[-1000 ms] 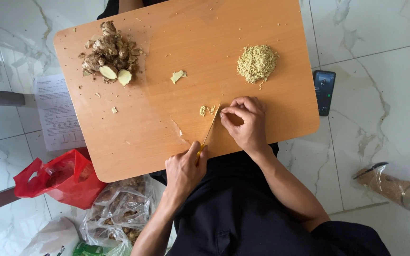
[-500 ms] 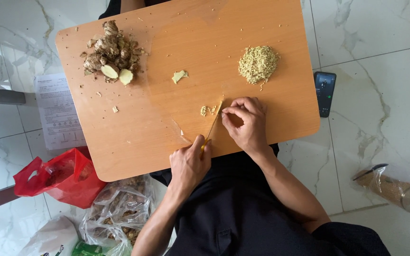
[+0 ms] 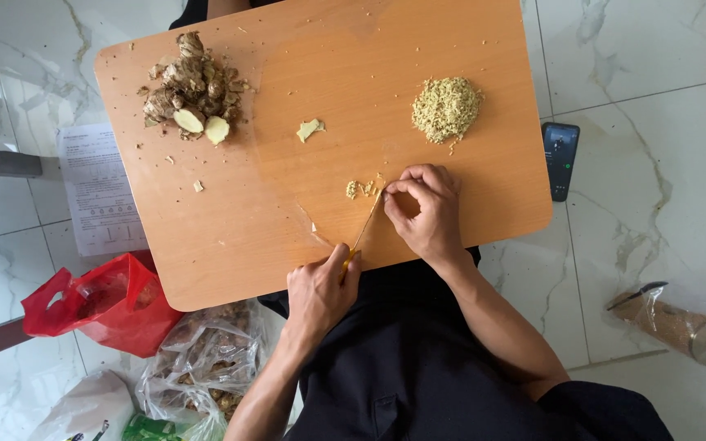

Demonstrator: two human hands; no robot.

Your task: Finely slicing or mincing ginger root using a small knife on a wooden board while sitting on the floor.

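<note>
from the head view, your left hand (image 3: 318,292) is closed around the yellow handle of a knife (image 3: 364,229), its blade resting on the wooden counter (image 3: 230,220). your right hand (image 3: 425,211) pinches fingertips beside the blade, next to small chopped ginger bits (image 3: 358,188).

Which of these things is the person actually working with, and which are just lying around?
In use:
left hand gripping the knife
right hand pinching the ginger being cut
chopped bits by the blade
minced pile
ginger roots
wooden board

Lying about:
phone
printed sheet
red bag
clear bags
wrapped roll
</note>
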